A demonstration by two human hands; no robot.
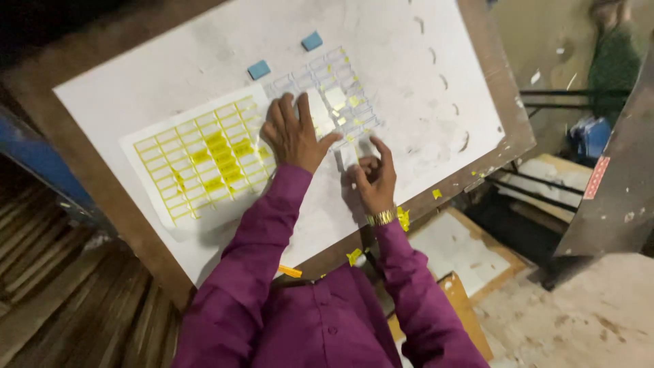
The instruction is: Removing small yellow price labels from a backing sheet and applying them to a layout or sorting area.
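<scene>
Tilted desk point(102, 170), brown rim, topped with a white board point(422, 61). On it we note a sheet with a yellow grid point(197, 160). Just beside that sheet, on its far side, lies a clear grid sheet point(334, 85). Our left hand point(294, 133) presses flat on the clear sheet's near edge, fingers spread, grip wide, holding nothing. Our right hand point(373, 178), just beside that edge, pinches narrow on a small clear piece point(362, 146). Two blue blocks point(259, 69) sit beyond the yellow sheet.
</scene>
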